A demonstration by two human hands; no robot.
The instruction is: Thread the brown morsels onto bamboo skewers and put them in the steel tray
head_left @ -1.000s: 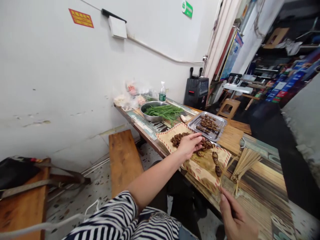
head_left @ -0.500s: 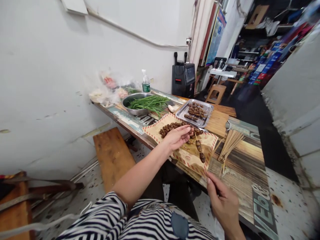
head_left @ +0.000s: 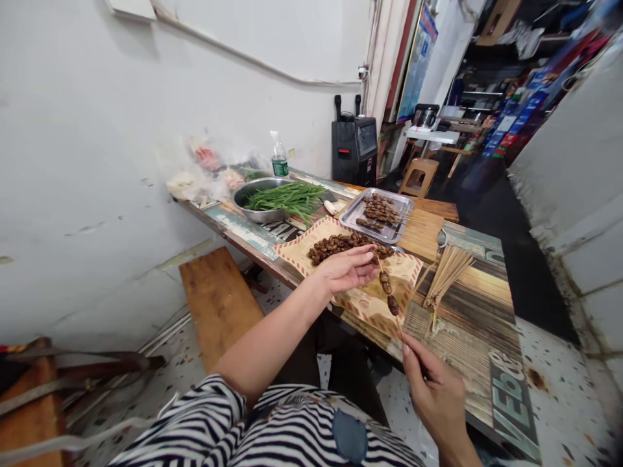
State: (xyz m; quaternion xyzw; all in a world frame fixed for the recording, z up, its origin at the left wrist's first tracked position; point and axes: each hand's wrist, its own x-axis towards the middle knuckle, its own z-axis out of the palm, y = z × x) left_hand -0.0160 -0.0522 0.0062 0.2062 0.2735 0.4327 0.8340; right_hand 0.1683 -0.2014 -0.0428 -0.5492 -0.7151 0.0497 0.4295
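My right hand [head_left: 435,389] pinches the lower end of a thin wooden skewer [head_left: 400,328] above the table's front edge. Brown, glossy, ridged pieces that look like silkworm pupae [head_left: 388,293] are threaded along its middle. At the skewer's upper tip, the thumb and fingers of my left hand [head_left: 348,269] close on another brown pupa, mostly covered by the fingertips. Beneath that hand lies tan paper [head_left: 372,305] with a red-striped border, bearing a heap of loose pupae [head_left: 333,246].
A metal tray [head_left: 348,217] of filled skewers stands behind the paper, beside a wooden board [head_left: 422,237]. Bare skewers [head_left: 448,272] lie in a bundle at right. Farther left are a steel bowl [head_left: 265,215] of green vegetables, a plastic bottle [head_left: 279,162] and plastic bags [head_left: 204,172].
Both hands keep their grips on the skewer and pupa, with only a slight shift of my left fingers at the tip. The whole view has moved a little.
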